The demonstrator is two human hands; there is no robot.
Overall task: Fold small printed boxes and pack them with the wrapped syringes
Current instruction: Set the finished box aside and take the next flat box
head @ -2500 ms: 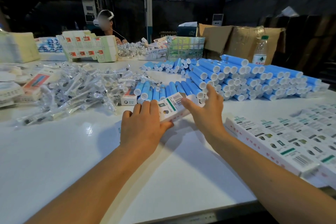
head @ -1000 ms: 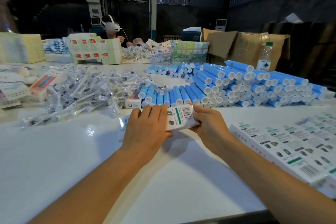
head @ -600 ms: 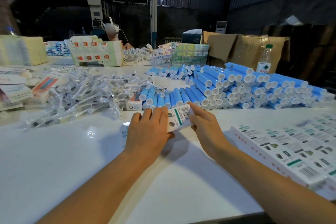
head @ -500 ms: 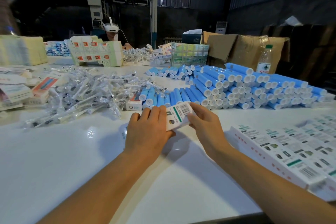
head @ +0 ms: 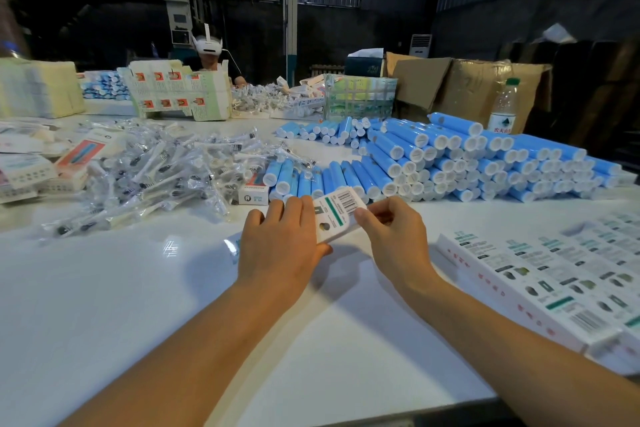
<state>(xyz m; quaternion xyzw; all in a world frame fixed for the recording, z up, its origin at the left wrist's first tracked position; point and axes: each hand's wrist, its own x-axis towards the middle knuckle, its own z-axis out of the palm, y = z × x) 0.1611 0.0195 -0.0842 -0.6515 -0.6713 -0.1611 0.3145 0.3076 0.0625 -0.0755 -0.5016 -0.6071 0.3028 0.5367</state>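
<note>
A small white printed box [head: 335, 217] with a green stripe and a barcode is between my hands, just above the white table [head: 121, 288]. My left hand [head: 282, 246] covers its left part, thumb under its lower edge. My right hand [head: 393, 236] pinches its right end with curled fingers. A heap of wrapped syringes [head: 152, 170] lies at the left. Blue tubes with white caps [head: 450, 159] are stacked behind the box. Rows of closed printed boxes [head: 554, 274] lie at the right.
One small box [head: 252, 192] stands beside the syringe heap. Flat cartons [head: 180, 90] and pale stacks [head: 38, 87] stand at the back left. A water bottle [head: 504, 107] and cardboard boxes [head: 460, 83] are at the back right. A person with a headset [head: 207, 48] sits across the table.
The box has turned a little, its barcode end tilting up. My right hand has closed from flat fingers beside the box to a pinch on its right end. My left hand stays on it.
</note>
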